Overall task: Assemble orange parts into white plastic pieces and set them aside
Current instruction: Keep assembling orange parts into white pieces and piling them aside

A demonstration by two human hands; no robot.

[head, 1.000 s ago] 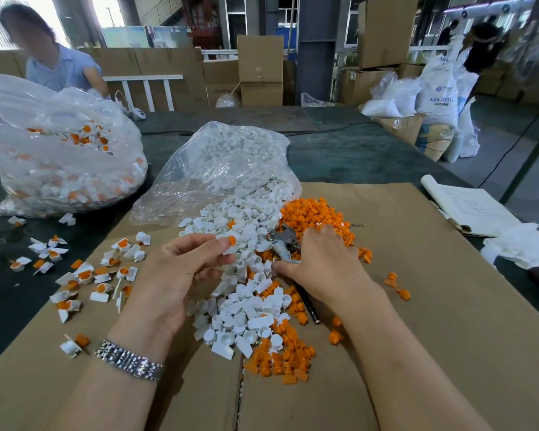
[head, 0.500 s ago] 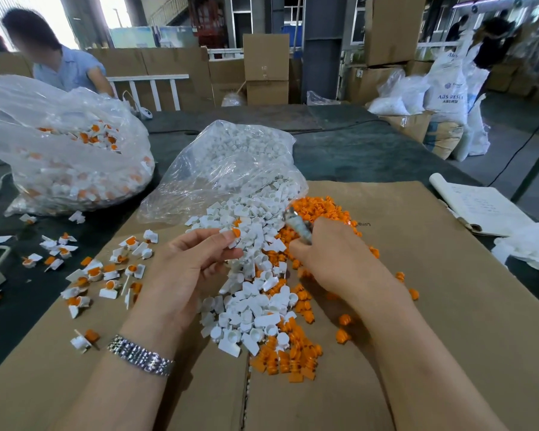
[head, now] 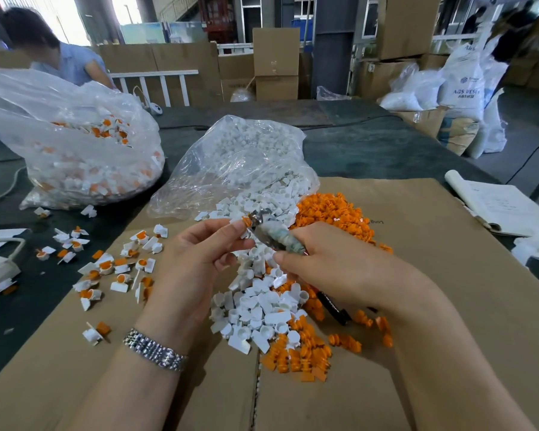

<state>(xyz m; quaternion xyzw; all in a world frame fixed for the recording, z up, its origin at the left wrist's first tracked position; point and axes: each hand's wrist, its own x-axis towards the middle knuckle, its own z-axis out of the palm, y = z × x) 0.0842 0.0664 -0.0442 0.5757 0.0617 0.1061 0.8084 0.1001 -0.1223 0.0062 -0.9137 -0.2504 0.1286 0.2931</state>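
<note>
My left hand pinches a small white piece with an orange part at its fingertips. My right hand grips a metal tool whose tip meets that orange part. Below the hands lies a heap of white plastic pieces, with loose orange parts at its near edge and a bigger orange pile behind my right hand. Several assembled white-and-orange pieces lie scattered to the left on the cardboard.
A clear bag of white pieces lies open behind the heap. A larger bag of assembled pieces sits at the left. Brown cardboard covers the table. An open notebook lies at the right. A person works behind the left bag.
My right hand lifted the metal tool off the orange pile and brought it left to the piece in my left hand. Both hands rose slightly above the heap.
</note>
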